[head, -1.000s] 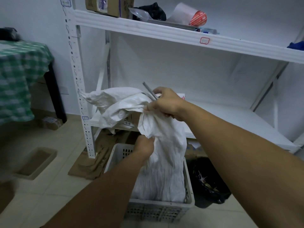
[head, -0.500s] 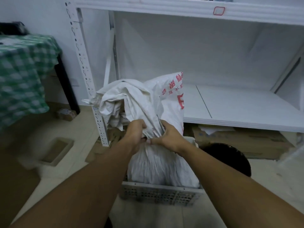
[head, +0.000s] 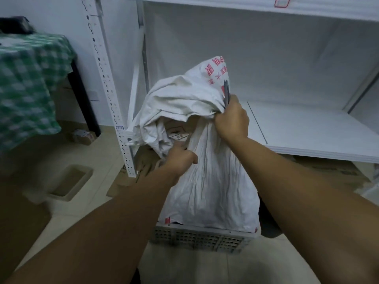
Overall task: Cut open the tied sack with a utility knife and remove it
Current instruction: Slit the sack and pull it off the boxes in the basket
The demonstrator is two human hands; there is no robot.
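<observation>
The right hand (head: 231, 119) is closed tight round a bunch of cloth at the top of the sack (head: 211, 181), and the same fist holds the utility knife (head: 226, 92), whose dark end stands up out of it and touches the printed cloth. The left hand (head: 180, 158), lower and more to the left, has its fingers curled on a fold at the edge of the opening. Between the two hands the sack gapes, and a cardboard box (head: 176, 134) shows inside. The sack stands in a grey perforated crate (head: 196, 239) and hangs down to its front wall. The crate is on the floor, just beside the front post (head: 106, 85) of a white shelf. The main danger, I think, is the knife (I cannot tell if its blade is out). If the fist pulls cloth while it carries the tool, the tool could slip, cut the box, or come toward the left hand. Also the cloth may catch on a corner of the box, and a hard pull could then tip the crate.
</observation>
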